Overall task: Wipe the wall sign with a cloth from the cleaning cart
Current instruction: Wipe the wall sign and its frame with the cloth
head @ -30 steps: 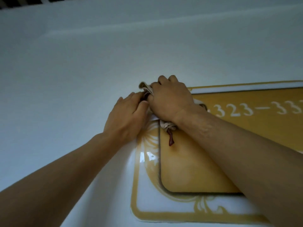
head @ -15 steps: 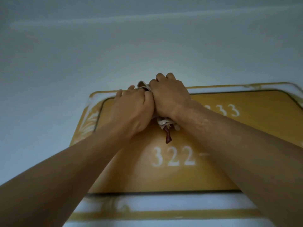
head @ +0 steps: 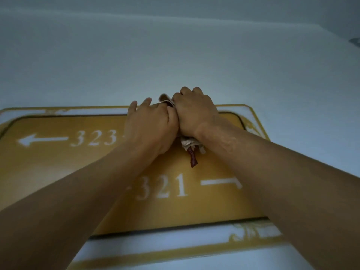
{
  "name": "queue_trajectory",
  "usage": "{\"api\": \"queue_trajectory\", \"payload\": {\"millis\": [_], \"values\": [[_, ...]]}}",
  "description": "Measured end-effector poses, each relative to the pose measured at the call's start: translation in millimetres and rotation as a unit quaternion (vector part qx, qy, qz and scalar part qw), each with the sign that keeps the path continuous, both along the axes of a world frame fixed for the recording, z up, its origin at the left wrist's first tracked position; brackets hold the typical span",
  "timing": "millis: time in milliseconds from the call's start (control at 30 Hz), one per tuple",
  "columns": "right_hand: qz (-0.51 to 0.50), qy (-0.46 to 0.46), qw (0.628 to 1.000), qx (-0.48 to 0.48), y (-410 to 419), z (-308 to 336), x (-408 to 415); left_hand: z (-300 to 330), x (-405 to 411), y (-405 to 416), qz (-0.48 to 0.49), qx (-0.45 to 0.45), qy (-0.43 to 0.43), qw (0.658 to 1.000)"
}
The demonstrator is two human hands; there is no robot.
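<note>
The cloth (head: pixel 190 142) is bunched up on the top part of the yellow sign (head: pixel 58 172) on the wall (head: pixel 175 55). Your right hand (head: pixel 194 112) is closed tight around it. Your left hand (head: pixel 152 125) presses beside, fingers partly curled, touching the cloth.

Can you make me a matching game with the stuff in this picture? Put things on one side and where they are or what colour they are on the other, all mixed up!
Things:
1. cloth
2. left-pointing arrow
3. number 321
4. red strip

Clues:
A. white, on the sign's lower row
B. bunched under the right hand, beside the left hand
C. dangling below the cloth
D. white, next to 323

Pairs: 1-B, 2-D, 3-A, 4-C
</note>
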State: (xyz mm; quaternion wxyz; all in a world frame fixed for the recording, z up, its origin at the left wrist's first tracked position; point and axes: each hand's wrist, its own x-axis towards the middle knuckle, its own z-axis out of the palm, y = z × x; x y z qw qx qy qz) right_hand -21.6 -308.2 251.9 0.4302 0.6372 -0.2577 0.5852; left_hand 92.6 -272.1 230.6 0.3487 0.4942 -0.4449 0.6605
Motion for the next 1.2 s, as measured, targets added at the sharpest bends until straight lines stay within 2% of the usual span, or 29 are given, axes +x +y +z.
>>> {"api": "queue_trajectory", "payload": {"millis": [100, 400, 567, 733, 933, 1067, 1200], "values": [[-0.004, -0.012, 1.0, 0.006, -20, 1, -36, 1, -36, -20, -0.03, -0.001, 0.017, 0.999], [-0.031, -0.032, 0.999, 0.01, -73, -8, -113, -5, -115, -77, -0.061, -0.017, -0.006, 0.998], [0.017, -0.04, 0.999, -0.021, -87, -9, -118, -7, -119, -78, -0.074, -0.033, -0.01, 0.997], [0.056, 0.0, 0.998, -0.013, -91, -13, -112, -9, -115, -82, -0.101, -0.014, 0.005, 0.995], [0.055, 0.002, 0.998, 0.035, -90, -24, -108, -26, -112, -79, -0.088, 0.005, 0.016, 0.996], [0.045, 0.01, 0.995, 0.085, -89, -41, -105, -45, -106, -75, -0.116, -0.001, 0.022, 0.993], [0.025, 0.023, 0.996, 0.08, -93, -55, -99, -67, -98, -74, -0.12, -0.016, 0.045, 0.992]]}}
